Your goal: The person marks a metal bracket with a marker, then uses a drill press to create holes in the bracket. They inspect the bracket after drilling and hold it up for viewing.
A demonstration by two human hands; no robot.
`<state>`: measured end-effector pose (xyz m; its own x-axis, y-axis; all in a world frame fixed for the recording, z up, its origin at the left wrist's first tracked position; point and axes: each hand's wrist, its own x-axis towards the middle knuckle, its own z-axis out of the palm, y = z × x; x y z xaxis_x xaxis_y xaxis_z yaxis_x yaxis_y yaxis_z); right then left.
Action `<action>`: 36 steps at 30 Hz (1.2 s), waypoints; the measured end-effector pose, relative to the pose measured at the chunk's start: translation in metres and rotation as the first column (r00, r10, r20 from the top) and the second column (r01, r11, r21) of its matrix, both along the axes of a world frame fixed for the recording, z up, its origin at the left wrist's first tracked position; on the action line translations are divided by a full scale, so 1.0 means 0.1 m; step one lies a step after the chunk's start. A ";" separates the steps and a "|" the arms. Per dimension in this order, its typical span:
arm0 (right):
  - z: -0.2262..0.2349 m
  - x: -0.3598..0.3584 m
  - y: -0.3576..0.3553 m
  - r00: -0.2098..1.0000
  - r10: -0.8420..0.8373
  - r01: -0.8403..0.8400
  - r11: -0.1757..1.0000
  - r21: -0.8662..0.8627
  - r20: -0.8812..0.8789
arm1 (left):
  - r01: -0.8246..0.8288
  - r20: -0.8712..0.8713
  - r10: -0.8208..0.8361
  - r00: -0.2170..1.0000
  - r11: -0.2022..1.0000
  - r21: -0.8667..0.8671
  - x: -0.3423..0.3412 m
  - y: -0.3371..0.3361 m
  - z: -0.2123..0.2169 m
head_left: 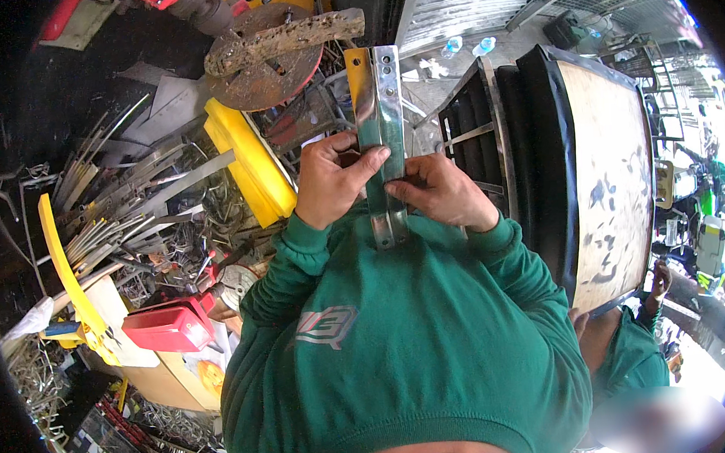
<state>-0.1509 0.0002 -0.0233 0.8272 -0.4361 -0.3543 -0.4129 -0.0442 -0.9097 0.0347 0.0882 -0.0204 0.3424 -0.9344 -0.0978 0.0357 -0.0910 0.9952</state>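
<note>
In front of my chest is a long shiny metal bar (392,126) with round holes near its ends. Its two narrow faces run side by side; I cannot tell whether they are one folded piece or two strips. My left hand (335,179) is closed on the bar's left side, thumb flat on the face and fingers bent behind it. Lower down, my right hand (447,191) pinches the right edge, its thumb on the metal and its other fingers curled. The bar's lower end touches or hangs close to my green sweatshirt.
Left lie heaped metal offcuts (92,232), a yellow bent panel (248,163) and a red box-shaped part (169,325). A rusty disc (265,80) carries a rough wooden piece (287,43) ahead. Right stands a black-edged, board-topped stack (610,172); another person (631,352) is beside it.
</note>
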 end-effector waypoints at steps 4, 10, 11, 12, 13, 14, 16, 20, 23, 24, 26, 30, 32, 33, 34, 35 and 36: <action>-0.04 -0.04 0.00 0.999 -0.006 0.007 1.000 -0.015 0.044 | 0.019 0.054 -0.021 0.998 0.999 0.027 -0.01 -0.01 0.04; 0.03 -0.03 0.01 1.000 0.002 -0.003 0.998 0.057 0.014 | 0.039 0.088 -0.039 0.995 0.999 0.000 -0.03 0.00 0.08; 0.04 -0.02 0.01 1.000 -0.003 0.001 0.998 0.059 0.029 | 0.040 0.078 -0.040 0.996 0.999 0.001 -0.03 0.00 0.09; 0.05 -0.02 0.00 0.999 0.002 -0.004 0.998 0.070 0.039 | 0.037 0.088 -0.037 0.995 0.999 -0.003 -0.04 0.00 0.10; 0.07 -0.01 0.00 0.999 0.007 -0.011 0.997 0.080 0.048 | 0.028 0.113 -0.025 0.993 0.999 -0.027 -0.03 0.01 0.10; 0.08 -0.01 0.00 0.998 0.011 -0.017 0.996 0.089 0.069 | 0.024 0.093 -0.022 0.995 1.000 -0.020 -0.04 0.01 0.11; 0.11 0.01 -0.01 0.999 0.038 -0.039 0.999 0.034 0.036 | 0.012 0.089 -0.008 0.996 0.999 -0.041 -0.04 0.02 0.12; 0.16 0.03 0.00 0.997 0.052 -0.053 0.998 0.016 0.062 | 0.023 0.073 -0.025 0.997 0.999 0.023 -0.02 0.04 0.16; 0.16 0.03 0.00 0.996 0.079 -0.077 0.996 -0.039 0.032 | 0.046 0.103 -0.048 0.994 0.999 0.023 0.00 0.04 0.17; 0.15 0.03 0.00 0.995 0.068 -0.067 0.998 -0.014 0.071 | 0.052 0.074 -0.054 0.996 0.998 0.023 0.01 0.04 0.16; 0.12 0.02 -0.01 0.996 0.054 -0.056 0.998 0.022 0.076 | 0.068 0.028 -0.069 0.997 0.998 0.018 0.04 0.03 0.13; 0.01 0.00 -0.02 0.997 0.074 -0.074 0.997 -0.014 0.006 | 0.153 0.009 -0.154 0.988 0.988 0.020 0.10 -0.04 0.05; -0.05 -0.01 -0.01 0.998 0.067 -0.066 0.997 0.027 -0.020 | 0.189 0.013 -0.189 0.982 0.982 0.023 0.12 -0.06 0.02; -0.07 -0.01 0.00 0.997 0.061 -0.061 0.998 0.010 -0.039 | 0.206 0.028 -0.206 0.978 0.978 0.021 0.12 -0.06 0.02; -0.08 -0.02 0.00 0.998 0.055 -0.054 0.998 0.036 -0.027 | 0.205 0.042 -0.207 0.978 0.978 0.033 0.12 -0.07 0.01; -0.09 -0.02 0.01 0.999 0.040 -0.039 0.998 0.043 -0.025 | 0.206 0.043 -0.208 0.977 0.978 0.040 0.12 -0.07 0.02; -0.10 -0.03 0.01 0.999 0.044 -0.044 0.999 0.020 -0.020 | 0.208 0.044 -0.210 0.977 0.977 0.046 0.12 -0.07 0.02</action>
